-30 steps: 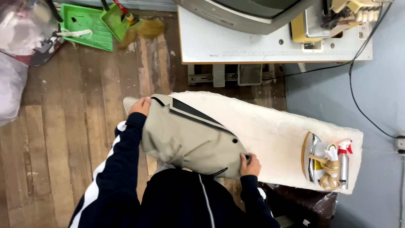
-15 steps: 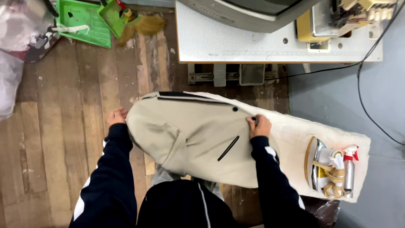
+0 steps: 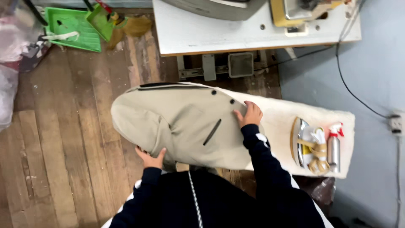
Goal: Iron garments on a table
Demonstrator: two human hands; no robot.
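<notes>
Left hand grips near hem of smooth beige trousers; right hand pressed flat, fingers spread, on padded ironing board.

Beige garment spread over ironing board, left hand gripping its near edge, right hand pressing flat

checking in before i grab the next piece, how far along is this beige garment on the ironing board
Done: the beige garment is pulled over the narrow end of the ironing board and lies mostly flat. In hand: the left hand grips its near edge and the right hand presses it flat near the dark buttons. Left: pressing looks not yet begun, since the iron rests untouched at the board's far end beside the spray bottle.
</notes>
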